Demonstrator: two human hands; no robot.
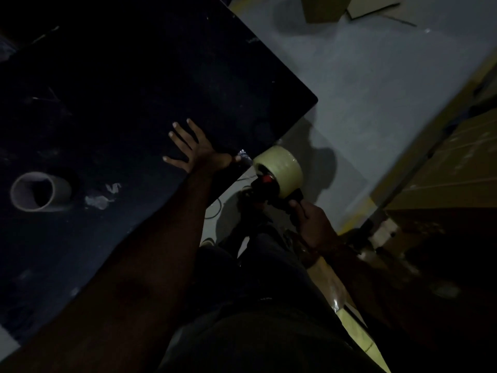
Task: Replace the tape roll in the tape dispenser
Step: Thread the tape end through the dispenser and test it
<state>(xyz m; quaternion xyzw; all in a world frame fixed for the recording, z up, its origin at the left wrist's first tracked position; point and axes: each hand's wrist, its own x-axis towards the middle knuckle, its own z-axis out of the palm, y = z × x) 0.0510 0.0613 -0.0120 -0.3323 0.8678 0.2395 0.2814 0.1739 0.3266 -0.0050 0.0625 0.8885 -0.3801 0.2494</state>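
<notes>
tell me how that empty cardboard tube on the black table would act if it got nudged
The cardboard tube is bare, with no tape visible on it, so it is probably very light. It lies on its side on the black table, so a nudge across its length would likely roll it. Its thin wall might dent if squeezed.

One head-worn wide-angle view looks steeply down, tilted, close over the dark tabletop [113,84] corner, the grey floor [376,90] beyond and the person's legs below.

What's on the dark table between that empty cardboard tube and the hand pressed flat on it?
In the head view, some crumpled clear tape scraps lie on the table between the cardboard tube and the left hand; otherwise that stretch is bare.
</notes>
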